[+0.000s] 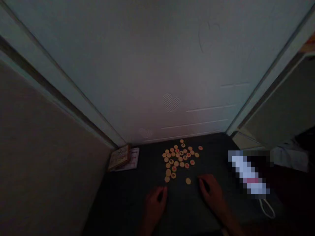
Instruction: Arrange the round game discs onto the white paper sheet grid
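Several round wooden game pieces (180, 156) with red or black marks lie in a loose heap on a dark surface (128, 196) close to a white wall. My left hand (155, 205) rests on the surface below the heap, fingers curled, and whether it holds anything is hidden in the dim light. My right hand (212, 193) lies palm down to the right, fingers stretched toward a single piece (188, 181) just left of its fingertips. Neither hand touches the heap.
A small box (120, 157) and a flat white sheet (133, 159) lie at the surface's far left corner. A blurred-out object (249, 175) lies at right, with a white cord (267, 208) below it. White wall panels close in behind and on both sides.
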`<action>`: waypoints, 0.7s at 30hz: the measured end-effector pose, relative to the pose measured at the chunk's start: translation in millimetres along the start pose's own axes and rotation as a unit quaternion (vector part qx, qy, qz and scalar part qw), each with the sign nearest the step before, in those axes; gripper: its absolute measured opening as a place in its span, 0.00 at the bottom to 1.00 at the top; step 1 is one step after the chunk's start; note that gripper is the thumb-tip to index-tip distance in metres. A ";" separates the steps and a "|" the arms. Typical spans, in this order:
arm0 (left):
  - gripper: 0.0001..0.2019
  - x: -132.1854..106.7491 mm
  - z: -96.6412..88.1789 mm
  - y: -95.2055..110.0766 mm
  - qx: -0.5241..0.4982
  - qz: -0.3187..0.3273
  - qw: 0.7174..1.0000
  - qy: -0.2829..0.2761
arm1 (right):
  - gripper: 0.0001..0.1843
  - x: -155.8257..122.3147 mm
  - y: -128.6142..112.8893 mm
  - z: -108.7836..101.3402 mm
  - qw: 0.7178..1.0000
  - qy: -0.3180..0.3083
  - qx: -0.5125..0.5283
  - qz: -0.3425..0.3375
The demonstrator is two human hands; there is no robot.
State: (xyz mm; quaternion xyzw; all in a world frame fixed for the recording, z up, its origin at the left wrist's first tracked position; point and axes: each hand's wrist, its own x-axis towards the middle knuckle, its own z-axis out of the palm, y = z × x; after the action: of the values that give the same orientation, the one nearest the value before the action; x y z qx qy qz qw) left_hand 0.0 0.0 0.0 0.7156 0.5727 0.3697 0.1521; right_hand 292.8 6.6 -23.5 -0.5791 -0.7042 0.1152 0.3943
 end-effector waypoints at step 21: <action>0.19 6.3 -18.1 17.1 0.023 -0.042 0.998 -0.029 | 0.16 2.2 -15.8 -4.9 0.996 -0.018 -0.079 -0.037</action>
State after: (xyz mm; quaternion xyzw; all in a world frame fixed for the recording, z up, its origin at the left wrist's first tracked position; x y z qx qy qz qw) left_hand -0.2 -3.0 25.5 0.7049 0.6061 0.3283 0.1675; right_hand 284.7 2.4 -9.6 -0.5798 -0.7389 0.0552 0.3388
